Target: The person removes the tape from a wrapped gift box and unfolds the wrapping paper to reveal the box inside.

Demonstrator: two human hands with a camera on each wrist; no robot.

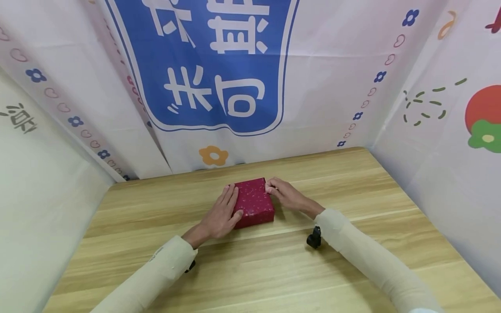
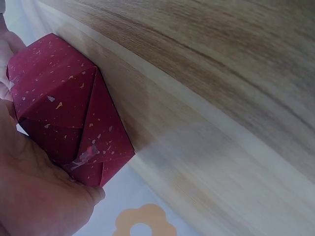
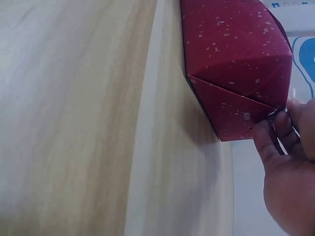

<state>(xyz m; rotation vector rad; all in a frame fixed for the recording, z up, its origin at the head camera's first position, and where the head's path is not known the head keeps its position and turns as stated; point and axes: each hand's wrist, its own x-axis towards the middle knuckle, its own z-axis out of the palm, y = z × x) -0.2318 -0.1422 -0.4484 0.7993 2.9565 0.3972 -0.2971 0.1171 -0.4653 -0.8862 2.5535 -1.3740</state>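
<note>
A box wrapped in dark red speckled paper (image 1: 253,198) lies on the wooden table. Across its left side lies my left hand (image 1: 220,217), fingers straight along the top and thumb at the near edge. My right hand (image 1: 288,194) is at the far right corner, fingers curled with the tips at the paper's edge. In the right wrist view, thumb and fingers pinch at the folded end flap (image 3: 231,105); the fingers partly hide its tip. Clear tape (image 2: 87,156) shows on the opposite folded end in the left wrist view, beside the left palm (image 2: 42,191).
The wooden table (image 1: 250,274) runs back to a printed white cloth (image 1: 321,95) with a blue panel. Cloth walls also stand at the left and right. Small black cameras (image 1: 314,238) hang under the sleeved wrists.
</note>
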